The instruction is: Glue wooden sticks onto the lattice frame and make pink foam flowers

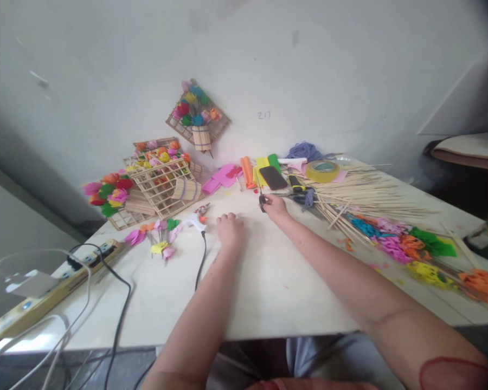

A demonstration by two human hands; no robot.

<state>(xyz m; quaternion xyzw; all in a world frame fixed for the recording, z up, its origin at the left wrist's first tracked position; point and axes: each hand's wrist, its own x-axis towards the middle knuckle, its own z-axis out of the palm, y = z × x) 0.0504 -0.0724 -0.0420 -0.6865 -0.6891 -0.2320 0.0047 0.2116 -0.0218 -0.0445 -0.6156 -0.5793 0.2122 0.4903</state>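
My right hand (275, 207) is closed on the black handles of a pair of scissors (262, 201), whose blades point away toward the paper rolls. My left hand (230, 230) rests on the table with its fingers bent and slightly apart; nothing shows in it. To its left lies a white glue gun (194, 222) with a black cord. Small paper flowers on thin stems (161, 238) lie beyond the glue gun. Close to my right hand are a dark phone (273, 177), a yellow-black cutter (296, 183) and a second dark-handled tool (303, 198) with purple yarn.
Stick lattices with paper flowers (166, 181) lean at the back left; another lattice (198, 116) hangs on the wall. A power strip (57, 287) with cables lies left. Thin wooden sticks (366, 189), tape (322, 171), purple yarn (303, 151) and crepe-paper pieces (398, 246) cover the right side.
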